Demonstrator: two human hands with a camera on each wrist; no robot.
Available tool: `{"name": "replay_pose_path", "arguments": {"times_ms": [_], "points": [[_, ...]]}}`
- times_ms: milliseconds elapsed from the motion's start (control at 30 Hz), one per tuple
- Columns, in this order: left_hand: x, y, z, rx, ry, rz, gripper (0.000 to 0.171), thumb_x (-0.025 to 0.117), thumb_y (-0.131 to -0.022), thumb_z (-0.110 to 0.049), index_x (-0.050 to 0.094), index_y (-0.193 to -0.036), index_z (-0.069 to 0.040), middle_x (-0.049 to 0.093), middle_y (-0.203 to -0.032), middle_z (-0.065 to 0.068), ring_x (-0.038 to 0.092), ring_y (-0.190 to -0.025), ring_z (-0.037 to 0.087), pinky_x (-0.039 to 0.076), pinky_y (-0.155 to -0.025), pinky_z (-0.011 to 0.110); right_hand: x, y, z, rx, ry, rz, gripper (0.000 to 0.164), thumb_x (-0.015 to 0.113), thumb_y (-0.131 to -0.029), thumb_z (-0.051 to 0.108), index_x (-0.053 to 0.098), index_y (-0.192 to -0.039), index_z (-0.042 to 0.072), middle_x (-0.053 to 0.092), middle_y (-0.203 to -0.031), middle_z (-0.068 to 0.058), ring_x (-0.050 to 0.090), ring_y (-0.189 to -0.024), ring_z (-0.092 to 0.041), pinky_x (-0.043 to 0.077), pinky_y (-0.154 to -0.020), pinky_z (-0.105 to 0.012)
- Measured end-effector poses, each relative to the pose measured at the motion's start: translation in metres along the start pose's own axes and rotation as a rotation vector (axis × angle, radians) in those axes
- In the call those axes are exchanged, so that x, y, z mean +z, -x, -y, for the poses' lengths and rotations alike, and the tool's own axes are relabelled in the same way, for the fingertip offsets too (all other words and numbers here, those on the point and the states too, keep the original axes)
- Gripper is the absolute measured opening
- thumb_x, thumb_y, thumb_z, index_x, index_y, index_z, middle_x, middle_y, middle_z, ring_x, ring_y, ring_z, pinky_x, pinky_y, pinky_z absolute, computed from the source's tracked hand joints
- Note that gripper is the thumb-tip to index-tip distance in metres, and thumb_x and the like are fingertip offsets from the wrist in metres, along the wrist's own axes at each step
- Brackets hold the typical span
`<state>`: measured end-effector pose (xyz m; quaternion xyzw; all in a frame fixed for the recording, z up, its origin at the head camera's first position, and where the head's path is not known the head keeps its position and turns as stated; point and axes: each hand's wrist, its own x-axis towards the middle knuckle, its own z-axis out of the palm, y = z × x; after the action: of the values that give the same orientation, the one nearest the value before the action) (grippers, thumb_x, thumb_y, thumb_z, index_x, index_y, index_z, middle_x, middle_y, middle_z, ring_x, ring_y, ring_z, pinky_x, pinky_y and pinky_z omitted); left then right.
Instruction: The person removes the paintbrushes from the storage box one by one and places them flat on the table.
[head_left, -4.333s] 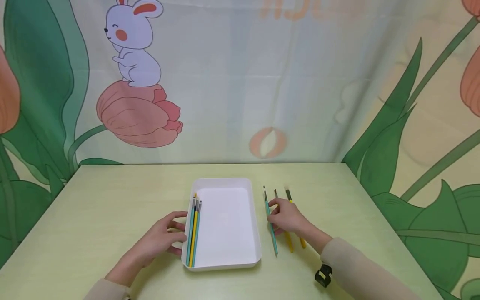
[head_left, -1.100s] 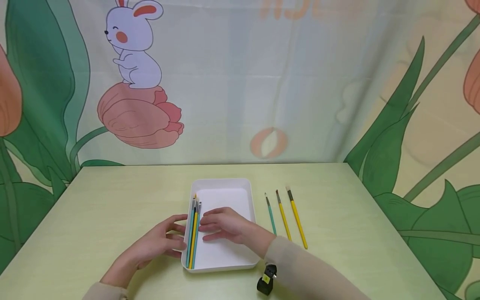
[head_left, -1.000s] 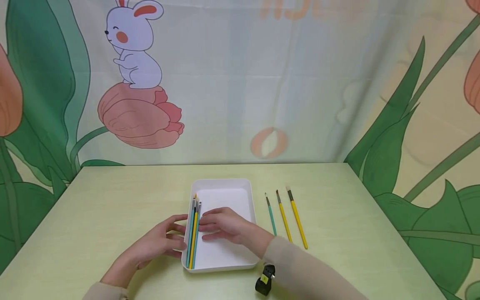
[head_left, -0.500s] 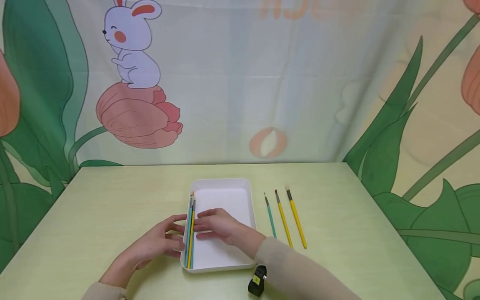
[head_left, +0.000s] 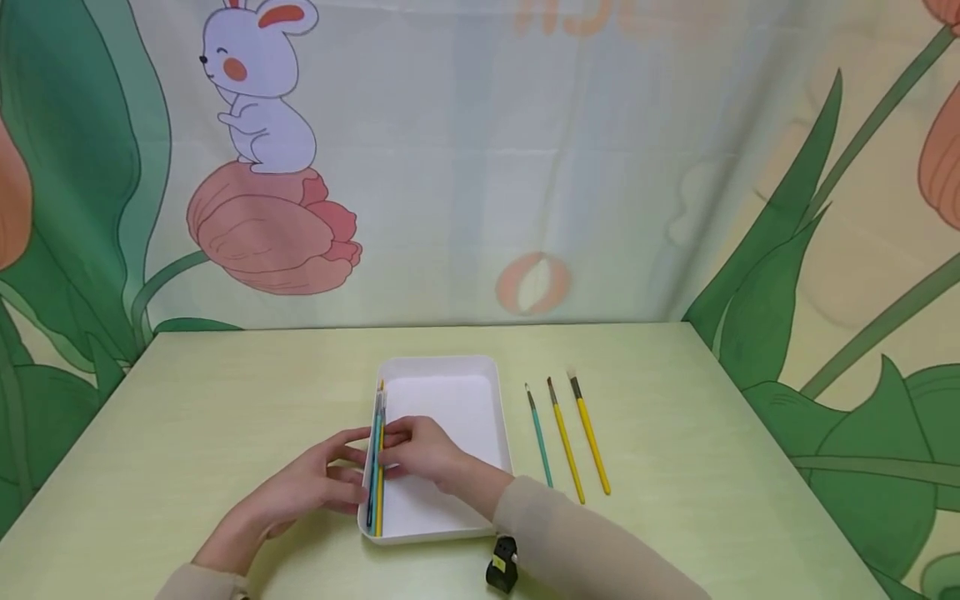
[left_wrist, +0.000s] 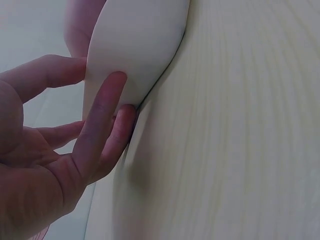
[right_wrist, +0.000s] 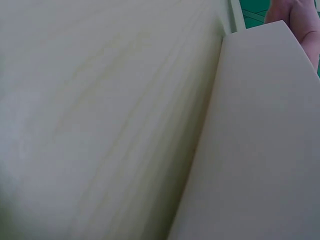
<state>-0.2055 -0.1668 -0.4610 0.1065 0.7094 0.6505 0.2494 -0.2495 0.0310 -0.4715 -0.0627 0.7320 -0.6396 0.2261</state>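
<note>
A shallow white tray (head_left: 442,528) stands mid-table in the head view. Several teal and yellow paintbrushes (head_left: 379,508) lie bunched lengthwise along its left inner wall. My right hand (head_left: 427,450) reaches into the tray; its drawn-in fingertips appear to pinch the brushes about mid-handle, partly covering them. My left hand (head_left: 315,475) rests against the tray's left outer side with spread, slightly bent fingers. In the left wrist view, the left hand's fingers (left_wrist: 100,115) touch the tray's outside wall (left_wrist: 140,35). The right wrist view shows the tray's wall (right_wrist: 270,125), while the right hand's fingers are out of sight.
To the right of the tray lie a teal paintbrush (head_left: 538,433) and two yellow paintbrushes (head_left: 566,442) (head_left: 590,433), roughly parallel. A small black device (head_left: 502,567) hangs at the right wrist. Behind the pale table (head_left: 247,383) hangs a printed curtain (head_left: 435,167).
The right hand has carried a teal brush from the table into the tray. It has then moved left, pressing the brushes closer to the left wall, and its fingers have drawn in. The left hand stays.
</note>
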Motion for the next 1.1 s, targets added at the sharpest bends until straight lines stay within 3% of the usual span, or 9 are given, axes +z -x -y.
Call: {"name": "replay_pose_path", "arguments": {"times_ms": [700,1100], "points": [[-0.0013,0.0018,0.0029,-0.035,-0.007,-0.023,0.088,0.074,-0.088,0.0,0.023,-0.16,-0.002,0.041,-0.138,0.029,0.06,-0.114,0.034,0.06,-0.086,0.048,0.0052,0.0039,-0.0011,0.031,0.041,-0.023,0.028,0.074,-0.091,0.0,0.063,-0.116,-0.005,0.066,-0.092,-0.008,0.07,-0.073,-0.019,0.062,-0.061,-0.034],[0.0007,0.0006,-0.0016,-0.033,-0.029,-0.025,0.087,0.073,-0.088,0.0,0.024,-0.159,-0.001,0.042,-0.138,0.029,0.061,-0.112,0.033,0.06,-0.086,0.047,0.0036,0.0052,-0.0007,0.026,0.011,-0.09,0.031,0.073,-0.09,-0.005,0.061,-0.118,-0.005,0.064,-0.093,-0.009,0.07,-0.071,-0.021,0.062,-0.058,-0.035]]}}
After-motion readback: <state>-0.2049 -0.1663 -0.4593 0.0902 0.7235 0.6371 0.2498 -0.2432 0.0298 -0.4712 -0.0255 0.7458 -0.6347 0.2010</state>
